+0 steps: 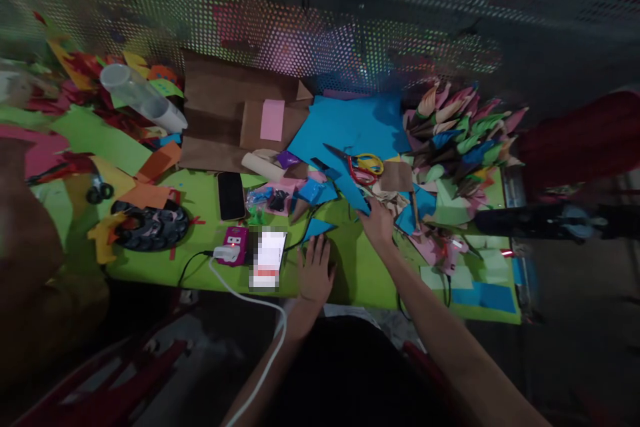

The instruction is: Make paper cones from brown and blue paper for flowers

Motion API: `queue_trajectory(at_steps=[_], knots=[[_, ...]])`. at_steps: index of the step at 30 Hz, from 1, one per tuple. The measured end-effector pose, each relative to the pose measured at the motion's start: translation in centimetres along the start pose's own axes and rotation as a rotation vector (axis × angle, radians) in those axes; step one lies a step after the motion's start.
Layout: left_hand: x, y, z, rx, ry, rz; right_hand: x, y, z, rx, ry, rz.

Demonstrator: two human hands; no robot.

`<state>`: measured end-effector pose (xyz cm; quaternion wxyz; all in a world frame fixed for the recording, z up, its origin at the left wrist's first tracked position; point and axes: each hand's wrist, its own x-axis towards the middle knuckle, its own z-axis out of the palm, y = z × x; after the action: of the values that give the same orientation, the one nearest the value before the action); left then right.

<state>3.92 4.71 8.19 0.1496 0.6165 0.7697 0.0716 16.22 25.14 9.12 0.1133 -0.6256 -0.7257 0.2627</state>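
My left hand [316,271] lies flat on the green table cover, fingers stretched out. Its fingertips are at the lower edge of a small blue paper triangle [318,227]. With its fingertips my right hand [378,225] pinches the near end of a blue paper strip [351,191]. Just beyond the strip lie scissors [364,169] with red handles and a yellow-handled pair [373,160] beside them. A large blue paper sheet [357,123] spreads behind. Paper scraps [397,177] in brown and blue surround my right fingers.
A lit phone [269,259] and a magenta power socket [235,245] with a white cable are left of my hand. A dark phone [231,196] lies behind. Rolled paper cones [465,137] crowd the right, with a pink glue gun [453,253] nearer. Another person's arm [45,267] shows at left.
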Motion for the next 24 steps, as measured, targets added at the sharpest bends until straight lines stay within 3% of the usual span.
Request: queue_trajectory(at_steps=[6, 14, 24], knots=[[0.2, 0.0, -0.6, 0.008, 0.019, -0.052, -1.0, 1.6, -0.5, 0.192, -0.092, 0.04], [-0.1, -0.1, 0.3, -0.01, 0.078, 0.043, -3.6, 1.4, -0.1, 0.356, -0.19, 0.023], [-0.4, -0.4, 2.4, 0.056, 0.125, 0.141, -0.5, 0.3, -0.1, 0.444, -0.186, -0.059]])
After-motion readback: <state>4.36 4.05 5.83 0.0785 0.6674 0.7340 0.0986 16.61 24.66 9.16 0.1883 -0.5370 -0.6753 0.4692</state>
